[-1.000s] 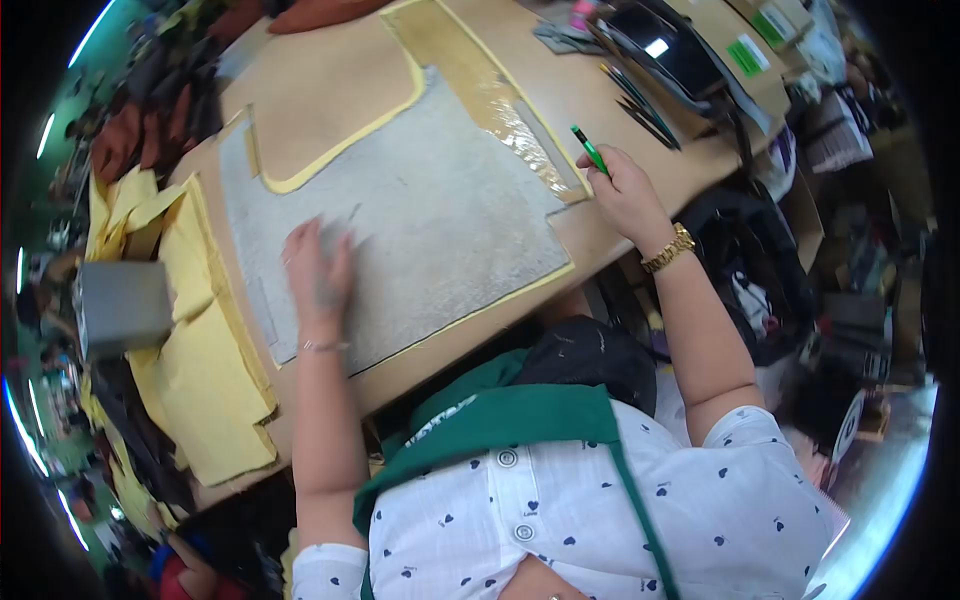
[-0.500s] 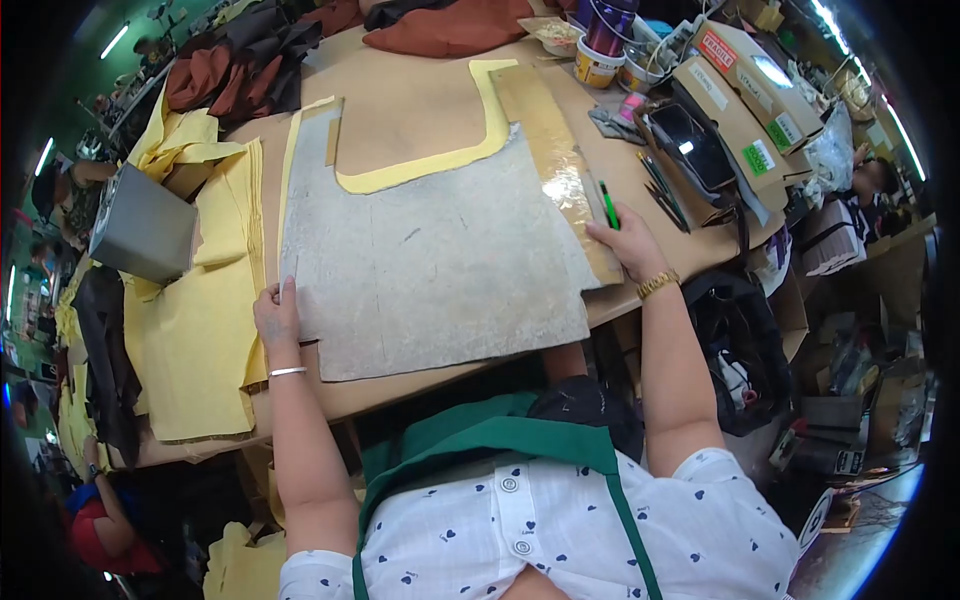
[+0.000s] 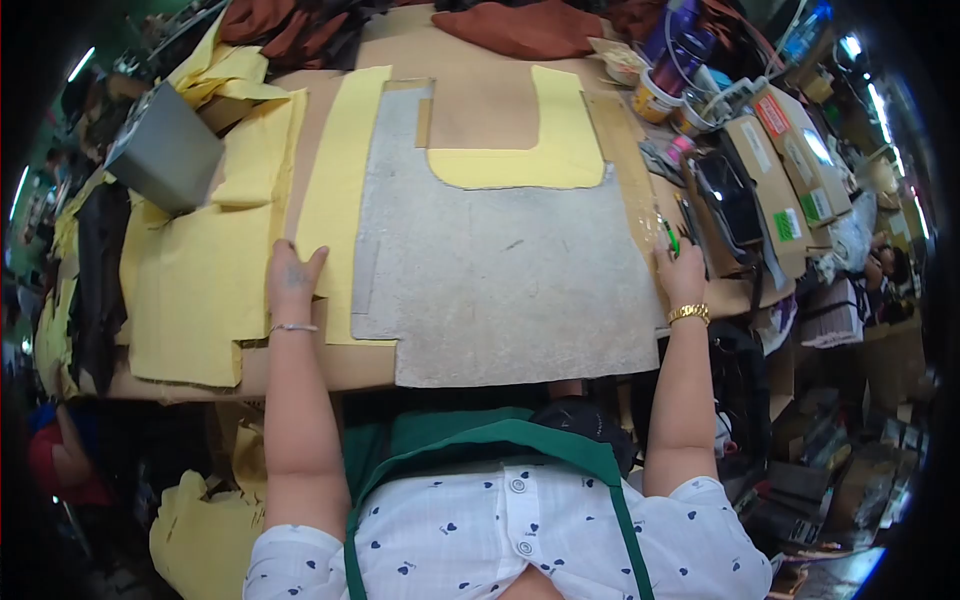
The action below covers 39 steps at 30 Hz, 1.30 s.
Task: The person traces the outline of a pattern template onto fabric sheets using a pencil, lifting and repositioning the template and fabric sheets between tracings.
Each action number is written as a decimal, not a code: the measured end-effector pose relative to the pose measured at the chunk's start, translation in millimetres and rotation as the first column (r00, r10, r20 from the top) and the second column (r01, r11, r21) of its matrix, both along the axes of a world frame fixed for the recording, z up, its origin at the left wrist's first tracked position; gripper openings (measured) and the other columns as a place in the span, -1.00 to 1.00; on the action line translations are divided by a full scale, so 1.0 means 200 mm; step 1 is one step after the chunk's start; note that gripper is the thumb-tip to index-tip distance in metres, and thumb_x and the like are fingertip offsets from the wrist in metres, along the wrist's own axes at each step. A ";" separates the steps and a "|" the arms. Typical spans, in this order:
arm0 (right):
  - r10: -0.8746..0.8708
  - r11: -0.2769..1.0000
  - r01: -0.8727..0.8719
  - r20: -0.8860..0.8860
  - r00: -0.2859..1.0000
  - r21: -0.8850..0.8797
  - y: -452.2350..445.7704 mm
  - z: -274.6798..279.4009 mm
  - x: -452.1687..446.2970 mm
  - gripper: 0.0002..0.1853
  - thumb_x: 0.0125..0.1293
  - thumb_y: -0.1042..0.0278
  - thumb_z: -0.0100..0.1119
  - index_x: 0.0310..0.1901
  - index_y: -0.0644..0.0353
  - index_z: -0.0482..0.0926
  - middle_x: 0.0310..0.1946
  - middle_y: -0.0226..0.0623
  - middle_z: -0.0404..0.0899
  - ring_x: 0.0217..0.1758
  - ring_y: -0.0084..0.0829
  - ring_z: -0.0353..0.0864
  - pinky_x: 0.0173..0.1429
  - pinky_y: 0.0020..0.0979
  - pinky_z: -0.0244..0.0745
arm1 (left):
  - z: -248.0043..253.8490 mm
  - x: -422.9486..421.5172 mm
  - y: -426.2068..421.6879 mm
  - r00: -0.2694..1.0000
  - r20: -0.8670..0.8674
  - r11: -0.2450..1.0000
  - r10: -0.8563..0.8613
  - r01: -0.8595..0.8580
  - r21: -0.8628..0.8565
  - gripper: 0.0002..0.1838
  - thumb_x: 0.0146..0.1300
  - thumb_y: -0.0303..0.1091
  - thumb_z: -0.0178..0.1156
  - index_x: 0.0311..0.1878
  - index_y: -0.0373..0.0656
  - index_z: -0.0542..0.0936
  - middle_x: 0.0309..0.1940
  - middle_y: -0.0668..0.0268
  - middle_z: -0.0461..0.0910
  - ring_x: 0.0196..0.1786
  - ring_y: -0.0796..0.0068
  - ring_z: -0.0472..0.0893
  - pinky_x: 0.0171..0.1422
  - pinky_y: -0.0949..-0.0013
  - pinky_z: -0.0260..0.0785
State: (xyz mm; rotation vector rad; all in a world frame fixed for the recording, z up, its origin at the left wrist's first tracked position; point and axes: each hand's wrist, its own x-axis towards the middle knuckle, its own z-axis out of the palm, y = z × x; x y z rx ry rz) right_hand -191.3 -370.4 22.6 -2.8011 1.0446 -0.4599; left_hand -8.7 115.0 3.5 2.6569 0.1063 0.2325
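Observation:
A large grey template with a U-shaped cutout lies over a yellow fabric sheet, which shows inside the cutout and along the left side. Packing tape covers a brown strip on the template's right. My left hand is by the edge of the yellow stack, left of the template, thumb apart from the fingers and nothing visible in it. At the template's right edge, my right hand is closed round a green pen.
Folded yellow fabric lies at the left, with a grey metal block on it. Dark red cloth is at the back. Buckets, boxes and a black tray crowd the right.
The template has shifted right relative to the yellow sheet, baring a wide yellow strip at left. My left hand has left the template's edge and opened. The view has turned.

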 end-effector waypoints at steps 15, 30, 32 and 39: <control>-0.052 0.976 0.064 0.064 0.997 -0.210 -0.01 -0.13 0.18 -0.58 0.11 -0.01 0.05 -0.28 0.27 0.46 -0.33 -0.04 0.45 -0.21 -0.06 0.42 -0.08 -0.20 0.30 | 0.01 -0.04 -0.06 0.995 0.061 0.986 -0.074 0.064 0.156 -0.55 -0.10 -0.12 0.28 -0.39 -0.40 0.48 -0.40 -0.05 0.44 -0.29 0.00 0.47 -0.18 0.13 0.33; -0.048 0.985 0.052 0.025 0.999 -0.162 -0.11 -0.16 0.22 -0.51 0.04 -0.04 0.09 -0.16 0.24 0.49 -0.36 0.08 0.50 -0.22 0.01 0.47 -0.11 -0.11 0.36 | 0.28 0.23 -0.01 0.921 0.377 -0.104 0.098 0.386 -0.917 -0.72 0.20 -0.35 -0.02 -0.14 -0.36 0.51 -0.19 0.22 0.54 -0.07 0.47 0.46 0.08 0.46 0.24; -0.050 0.983 0.052 0.013 0.999 -0.178 -0.14 -0.18 0.23 -0.47 0.04 -0.08 0.07 -0.17 0.28 0.49 -0.35 0.07 0.51 -0.23 0.02 0.48 -0.11 -0.12 0.36 | 0.47 0.20 0.17 0.787 0.585 0.105 0.196 0.577 -0.810 -0.69 0.22 -0.27 -0.04 -0.16 -0.32 0.53 -0.19 0.20 0.54 -0.05 0.43 0.46 0.08 0.41 0.25; -0.078 0.987 0.068 -0.063 0.995 -0.145 -0.10 -0.13 0.22 -0.38 0.10 -0.24 -0.12 -0.19 0.27 0.51 -0.24 0.10 0.51 -0.15 0.07 0.48 -0.09 -0.07 0.39 | 0.73 -0.42 1.01 0.639 0.709 -0.143 0.299 0.765 -0.628 -0.60 0.20 -0.18 -0.12 -0.06 -0.31 0.45 -0.08 0.14 0.45 0.02 0.29 0.41 0.12 0.28 0.21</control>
